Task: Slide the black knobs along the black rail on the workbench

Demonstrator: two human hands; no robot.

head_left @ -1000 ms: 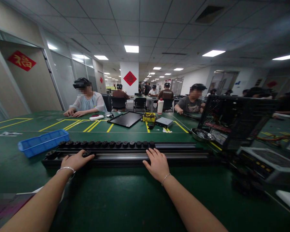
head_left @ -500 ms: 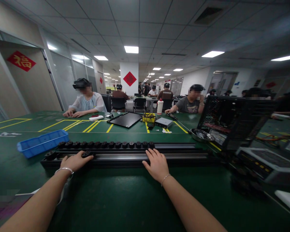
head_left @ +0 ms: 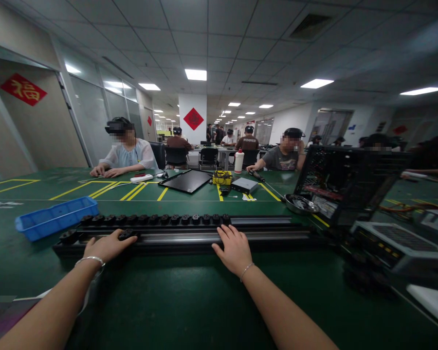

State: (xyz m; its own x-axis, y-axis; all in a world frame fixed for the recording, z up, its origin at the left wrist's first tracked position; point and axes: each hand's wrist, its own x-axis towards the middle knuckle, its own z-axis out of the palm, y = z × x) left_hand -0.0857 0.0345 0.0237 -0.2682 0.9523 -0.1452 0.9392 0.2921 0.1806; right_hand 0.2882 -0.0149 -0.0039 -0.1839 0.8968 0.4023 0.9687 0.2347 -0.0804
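A long black rail point(head_left: 270, 233) lies across the green table in front of me, with a row of several black knobs point(head_left: 156, 219) along its far side. My left hand point(head_left: 107, 245) rests on the rail's left part, fingers pinched on a small black knob point(head_left: 126, 235). Another loose knob point(head_left: 68, 237) sits at the rail's left end. My right hand point(head_left: 233, 248) lies flat on the rail near its middle, fingers stretched out and holding nothing.
A blue plastic bin point(head_left: 47, 221) stands left of the rail. An open black computer case point(head_left: 346, 182), a metal bowl point(head_left: 301, 204) and a grey unit point(head_left: 394, 243) are at the right. Across the table sit other people, a black panel point(head_left: 186, 181) and a white bottle point(head_left: 237, 162).
The view has drifted slightly, shifting everything a little left. My hands keep their places on the rail. A person across the table has moved an arm.
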